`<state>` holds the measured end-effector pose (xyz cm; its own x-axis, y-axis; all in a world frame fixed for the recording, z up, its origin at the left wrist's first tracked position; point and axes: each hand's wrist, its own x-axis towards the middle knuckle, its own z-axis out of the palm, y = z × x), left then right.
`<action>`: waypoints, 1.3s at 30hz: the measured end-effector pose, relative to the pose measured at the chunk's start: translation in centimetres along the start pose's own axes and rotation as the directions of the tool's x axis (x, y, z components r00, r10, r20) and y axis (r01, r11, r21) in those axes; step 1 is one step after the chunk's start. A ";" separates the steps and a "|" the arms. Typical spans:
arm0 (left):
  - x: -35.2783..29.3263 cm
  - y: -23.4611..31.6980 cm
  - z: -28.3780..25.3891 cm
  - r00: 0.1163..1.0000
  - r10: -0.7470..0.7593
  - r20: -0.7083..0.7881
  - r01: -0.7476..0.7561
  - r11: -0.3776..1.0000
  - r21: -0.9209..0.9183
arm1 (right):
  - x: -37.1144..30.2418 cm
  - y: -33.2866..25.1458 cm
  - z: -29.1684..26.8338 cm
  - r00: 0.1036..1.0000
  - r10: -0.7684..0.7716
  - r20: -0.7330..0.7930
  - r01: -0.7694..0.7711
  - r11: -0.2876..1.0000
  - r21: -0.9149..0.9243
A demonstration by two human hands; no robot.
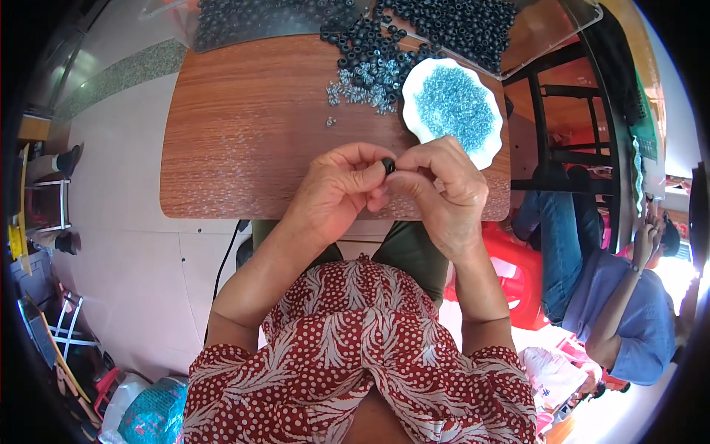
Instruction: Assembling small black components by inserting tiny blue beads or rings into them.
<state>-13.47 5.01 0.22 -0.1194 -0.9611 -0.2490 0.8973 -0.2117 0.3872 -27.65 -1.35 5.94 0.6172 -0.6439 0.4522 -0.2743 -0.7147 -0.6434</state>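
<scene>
Over the near edge of the brown wooden table [244, 140], my two hands meet fingertip to fingertip. My left hand [333, 189] pinches a small round black piece [388, 165] between thumb and finger. From the other side my right hand [447, 177] is closed in a pinch right beside that piece; whatever lies between its fingertips is hidden. Just beyond the right hand stands a white scalloped dish [496, 122] full of tiny clear bluish pieces [452, 107]. Left of the dish, more clear pieces [373, 80] lie loose, next to a heap of black ring-like pieces [362, 44].
Two clear plastic trays, one at the far left [259, 43] and one at the far right [510, 74], hold many black pieces. A red plastic stool [525, 281] is at my right. Beyond it sits another person in a blue shirt [640, 318]. A dark cable [225, 259] hangs at the left.
</scene>
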 end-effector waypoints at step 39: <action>2.0 2.5 1.0 0.988 -0.122 0.093 0.082 0.933 0.350 | 2.9 2.0 -2.1 0.786 0.500 0.364 -0.616 0.685 0.389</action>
<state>-11.84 2.35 1.56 -0.2673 -0.9404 -0.2103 0.6789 -0.3387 0.6515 -27.96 -5.16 7.25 0.6167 -0.7636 -0.1912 -0.2814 0.0129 -0.9595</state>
